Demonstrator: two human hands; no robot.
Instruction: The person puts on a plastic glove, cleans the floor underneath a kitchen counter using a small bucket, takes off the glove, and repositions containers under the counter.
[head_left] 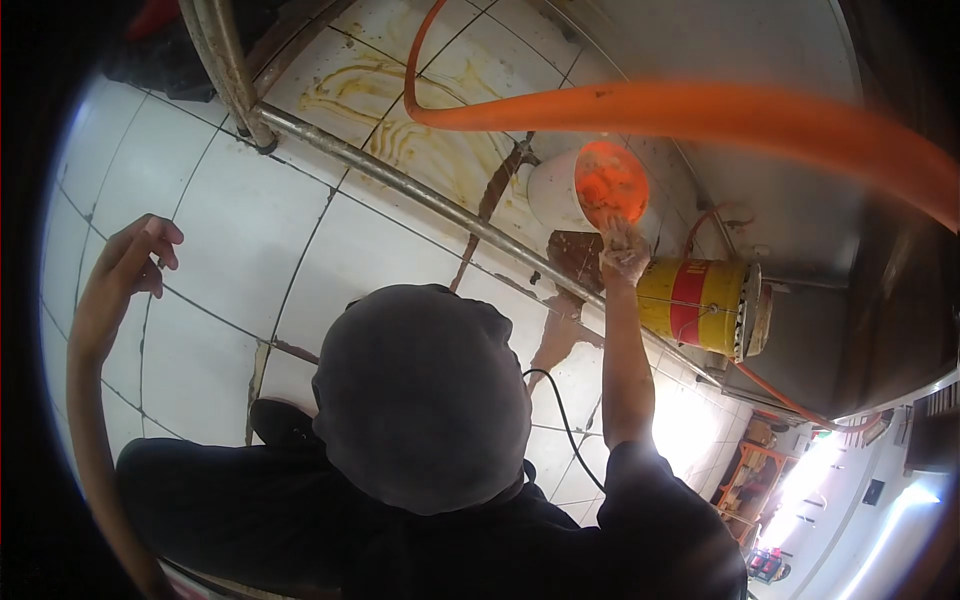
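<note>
My right hand (625, 250), coated with pale residue, reaches forward and grips the near edge of a round orange plastic bowl (612, 185). The bowl is tilted, and its inside looks smeared. Just behind it is a rounded white container (552, 190), partly covered by the bowl. Out to the left, my left hand (140, 255) is raised above the tiles with loosely bent fingers and nothing in it. A grey cap (420, 395) and black-sleeved shoulders fill the lower middle of the view.
A metal rail (400, 180) crosses the white tiled floor (235, 240). An orange hose (700, 105) arches overhead in front. Yellowish smears (390, 105) mark the tiles beyond the rail. A yellow and red bucket (690, 303) lies right of my right arm, beside a large metal surface.
</note>
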